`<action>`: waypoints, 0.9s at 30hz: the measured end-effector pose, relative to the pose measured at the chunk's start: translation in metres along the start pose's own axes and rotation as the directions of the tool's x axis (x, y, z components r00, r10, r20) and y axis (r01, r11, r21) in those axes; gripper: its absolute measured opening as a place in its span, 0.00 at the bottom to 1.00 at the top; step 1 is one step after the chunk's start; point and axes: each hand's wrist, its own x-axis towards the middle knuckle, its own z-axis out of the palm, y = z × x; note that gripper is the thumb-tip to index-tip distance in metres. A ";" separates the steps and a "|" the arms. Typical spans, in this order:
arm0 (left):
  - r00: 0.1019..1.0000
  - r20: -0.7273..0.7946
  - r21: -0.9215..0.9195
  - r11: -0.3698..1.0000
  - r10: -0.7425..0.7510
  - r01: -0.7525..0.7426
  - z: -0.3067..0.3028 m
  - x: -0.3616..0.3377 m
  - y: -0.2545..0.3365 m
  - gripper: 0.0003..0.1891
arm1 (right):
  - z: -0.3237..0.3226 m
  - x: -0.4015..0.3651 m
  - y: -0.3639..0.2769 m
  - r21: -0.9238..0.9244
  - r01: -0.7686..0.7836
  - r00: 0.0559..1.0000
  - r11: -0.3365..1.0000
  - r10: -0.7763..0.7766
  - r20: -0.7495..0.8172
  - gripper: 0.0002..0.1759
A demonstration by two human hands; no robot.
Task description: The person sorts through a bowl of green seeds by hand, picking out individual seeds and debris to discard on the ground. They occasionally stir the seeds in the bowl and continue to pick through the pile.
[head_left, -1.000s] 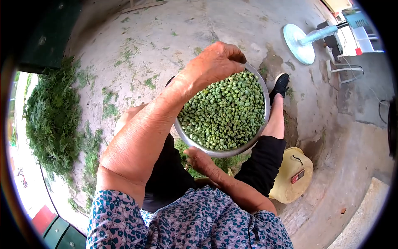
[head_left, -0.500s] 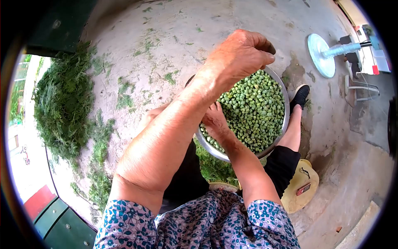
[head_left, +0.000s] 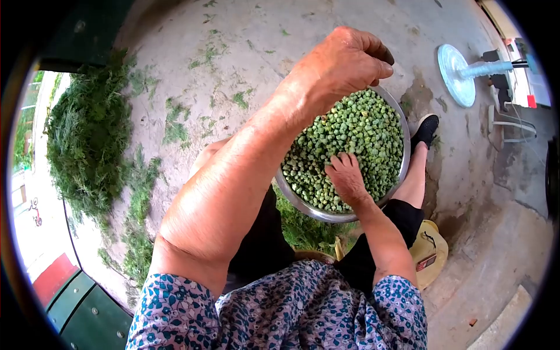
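Observation:
A wide metal basin (head_left: pixel 404 153) full of small, knobbly green cones (head_left: pixel 364 129) sits between my knees. My left hand (head_left: pixel 357 57) is raised over the basin's far side, its fingers bent together and pointing down; anything between them is hidden. Lying on top of the cones near the basin's near side, my right hand (head_left: pixel 348 178) has its fingers a little apart. It touches the cones and grips none that I can see. My left forearm covers the basin's left rim.
Feathery green branches (head_left: pixel 84 140) are piled at the left, with loose sprigs scattered over the concrete floor. More greenery (head_left: pixel 306 224) lies below the basin. A fan base (head_left: pixel 458 76) stands at the upper right; a yellowish hat (head_left: pixel 430 256) with a small red item lies at right.
My right hand has moved from the basin's left side rightward across the cones. My left hand has risen slightly, fingers still bent together. The basin appears slightly shifted.

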 end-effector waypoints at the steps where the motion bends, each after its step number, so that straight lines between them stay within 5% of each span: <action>1: 1.000 -0.001 0.002 1.000 0.002 -0.002 -0.001 0.000 0.000 0.13 | -0.005 -0.006 0.007 -0.022 -0.001 0.997 1.000 0.003 0.071 0.11; 6: 1.000 0.001 0.000 1.000 0.015 -0.015 -0.003 -0.002 0.002 0.14 | -0.015 -0.027 0.018 -0.083 -0.081 0.995 0.993 0.076 -0.067 0.15; 12: 0.998 -0.037 -0.001 0.999 0.053 -0.053 -0.001 -0.001 0.000 0.14 | -0.016 -0.015 0.002 -0.154 -0.363 0.912 0.919 0.317 -0.260 0.15; 15: 0.998 -0.035 0.028 0.998 0.058 -0.057 -0.002 -0.002 0.001 0.15 | -0.016 0.002 -0.026 0.096 -0.458 0.880 0.884 0.466 -0.095 0.12; 16: 0.998 -0.036 0.043 0.998 0.058 -0.056 -0.002 -0.003 0.003 0.15 | -0.001 0.007 -0.022 0.299 -0.619 0.785 0.727 0.588 0.197 0.10; 18: 0.998 -0.035 0.072 0.996 0.058 -0.055 -0.002 -0.006 0.009 0.15 | 0.024 0.013 -0.034 0.414 -0.528 0.773 0.742 0.621 -0.128 0.09; 22: 0.999 -0.029 0.067 0.998 0.015 -0.013 -0.001 -0.004 0.006 0.16 | 0.036 0.030 -0.030 0.309 -0.689 0.717 0.656 0.679 0.158 0.13; 27: 0.999 -0.028 0.087 0.996 0.033 -0.031 0.003 0.001 0.001 0.16 | 0.059 0.023 -0.033 0.236 -0.638 0.750 0.733 0.661 -0.026 0.17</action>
